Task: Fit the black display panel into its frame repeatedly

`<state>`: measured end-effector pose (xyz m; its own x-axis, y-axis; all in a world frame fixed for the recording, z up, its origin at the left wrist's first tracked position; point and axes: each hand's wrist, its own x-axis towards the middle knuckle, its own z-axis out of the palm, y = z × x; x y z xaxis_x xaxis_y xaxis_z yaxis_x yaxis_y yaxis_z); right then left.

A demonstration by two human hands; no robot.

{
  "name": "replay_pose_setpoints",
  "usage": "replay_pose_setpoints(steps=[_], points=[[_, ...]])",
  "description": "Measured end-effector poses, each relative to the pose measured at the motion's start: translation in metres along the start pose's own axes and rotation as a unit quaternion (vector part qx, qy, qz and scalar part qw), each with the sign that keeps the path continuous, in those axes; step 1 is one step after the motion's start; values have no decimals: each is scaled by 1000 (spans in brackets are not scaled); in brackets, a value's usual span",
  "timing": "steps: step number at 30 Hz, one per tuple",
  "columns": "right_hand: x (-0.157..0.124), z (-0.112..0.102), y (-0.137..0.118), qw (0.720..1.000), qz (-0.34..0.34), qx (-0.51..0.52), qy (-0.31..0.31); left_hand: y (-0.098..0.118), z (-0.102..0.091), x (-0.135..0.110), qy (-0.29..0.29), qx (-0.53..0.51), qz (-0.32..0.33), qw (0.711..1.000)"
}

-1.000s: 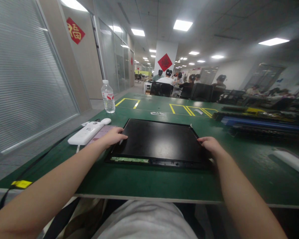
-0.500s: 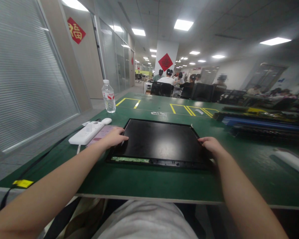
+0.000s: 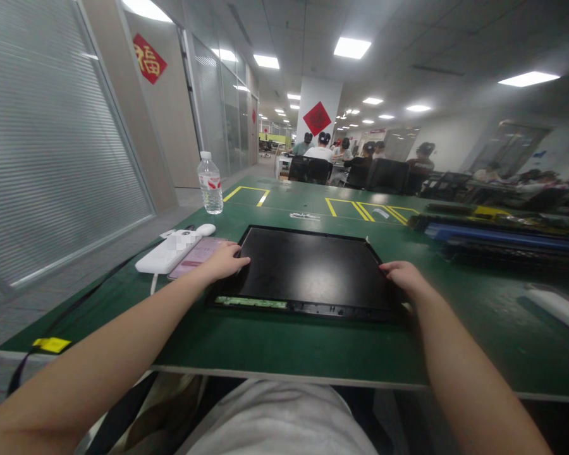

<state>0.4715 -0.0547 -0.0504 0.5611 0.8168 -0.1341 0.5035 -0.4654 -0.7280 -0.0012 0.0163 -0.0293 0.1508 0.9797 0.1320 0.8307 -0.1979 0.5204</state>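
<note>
A flat black display panel [image 3: 308,268] lies on the green table [image 3: 275,344] in front of me, a green circuit strip along its near edge. My left hand [image 3: 225,260] rests on the panel's left edge with its fingers curled over it. My right hand [image 3: 403,276] grips the panel's right edge, fingers closed on it. Both forearms reach in from the bottom corners.
Left of the panel lie a white power strip [image 3: 168,253], a pink phone [image 3: 196,251] and a white mouse [image 3: 205,229]; a water bottle [image 3: 211,183] stands behind. Dark and blue long parts [image 3: 502,237] lie at right. Several people sit at the far end.
Both hands stay on the panel's edges. The view has shifted slightly, and the panel appears to sit where it was.
</note>
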Motion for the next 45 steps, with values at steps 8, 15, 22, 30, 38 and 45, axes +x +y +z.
replay_pose_setpoints(steps=[8, 15, 22, 30, 38, 45], points=[[4, 1, 4, 1000, -11, -3, 1, 1, 1, -1, -3, 3, -5, 1000], [8, 2, 7, 1000, -9, 22, 1, 2, 2, -2, -24, 57, -10, 998], [8, 1, 6, 1000, -14, 20, 2, 0, 7, 0, -23, 74, -12, 997], [5, 2, 5, 1000, -5, 23, 9, 2, 8, 0, -38, 135, 3, 990], [-6, 0, -3, 1000, 8, 12, 10, 9, -3, -11, -94, 169, 66, 979], [-4, 0, -3, 999, -41, -16, 25, 13, -31, -29, -193, 174, 193, 946]])
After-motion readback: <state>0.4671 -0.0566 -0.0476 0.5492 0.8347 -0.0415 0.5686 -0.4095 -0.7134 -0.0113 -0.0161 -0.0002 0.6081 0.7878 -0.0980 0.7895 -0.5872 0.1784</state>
